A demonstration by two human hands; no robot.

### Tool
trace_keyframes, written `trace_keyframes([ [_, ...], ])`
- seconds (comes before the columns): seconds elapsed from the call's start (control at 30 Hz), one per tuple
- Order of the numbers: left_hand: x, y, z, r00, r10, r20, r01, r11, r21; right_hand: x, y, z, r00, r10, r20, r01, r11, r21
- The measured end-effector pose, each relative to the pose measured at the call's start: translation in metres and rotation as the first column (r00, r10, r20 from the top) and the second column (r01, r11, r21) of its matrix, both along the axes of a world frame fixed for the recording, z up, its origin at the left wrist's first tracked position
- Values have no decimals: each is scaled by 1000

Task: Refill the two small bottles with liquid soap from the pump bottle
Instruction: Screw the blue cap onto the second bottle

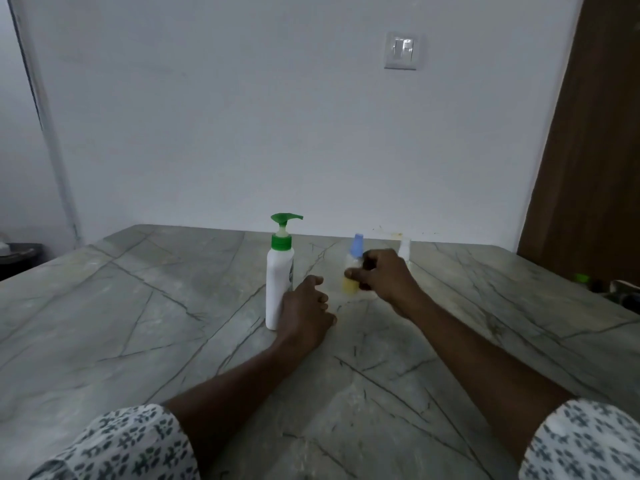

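Closest are two spotted sleeves (114, 445), with both arms reaching out over the grey bench (104, 323). The left hand (304, 306) rests on the bench, right beside the bottom of the pump bottle (278, 282). Its fingers are loosely bent and it holds nothing that I can see. A bit farther on, the right hand (381, 275) pinches the small bottle with the blue cap (350, 284), which has some yellow soap low inside. It looks blurry. Behind that hand stands the second small bottle (404, 249), pale and partly hidden.

What could go wrong? The small bottle is thin, so it could slip or tip over. Its cap is still on, and its mouth is likely small, so soap could miss and run onto the bench. The left arm could bump the tall pump bottle.

Count: one pump bottle, two small bottles, two hands.
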State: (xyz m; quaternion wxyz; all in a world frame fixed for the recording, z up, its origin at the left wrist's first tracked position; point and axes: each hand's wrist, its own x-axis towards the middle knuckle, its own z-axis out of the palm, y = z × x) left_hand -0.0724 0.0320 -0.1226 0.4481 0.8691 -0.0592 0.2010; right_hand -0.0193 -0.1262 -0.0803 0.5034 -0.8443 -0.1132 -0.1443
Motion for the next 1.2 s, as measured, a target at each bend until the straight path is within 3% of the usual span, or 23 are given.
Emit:
trace_keyframes([
  [0.23,3,1,-3,1000,-12,7,12,1000,26,32,-2,-6,992,-115,-60,115,993,-8],
  [0.57,8,1,-7,1000,-2,27,1,999,33,43,2,-20,990,-138,-18,135,982,-135],
  [0.63,1,-3,-1,994,28,105,-36,996,77,43,2,-21,990,-138,-16,134,981,-137],
  [0.7,-10,-7,10,958,59,280,-95,988,119,40,2,-20,990,-143,-18,138,978,-155],
  [0.8,-23,-7,33,812,99,575,-196,974,110,33,0,-17,986,-168,-18,159,959,-236],
  [0.87,-29,-2,46,709,207,674,-279,960,-1,23,-1,-15,977,-213,-8,196,914,-356],
  [0.93,-31,4,51,680,368,634,-343,924,-168,10,0,-13,968,-247,29,233,856,-461],
  [1.0,-30,10,48,748,468,471,-405,884,-235,-1,0,-13,963,-260,67,260,840,-476],
  [1.1,-22,21,32,878,461,130,-441,884,-156,-10,-3,-14,967,-244,76,251,853,-457],
  [1.2,-15,29,23,928,372,-24,-370,914,-163,-16,-12,-14,979,-196,50,198,880,-431],
])
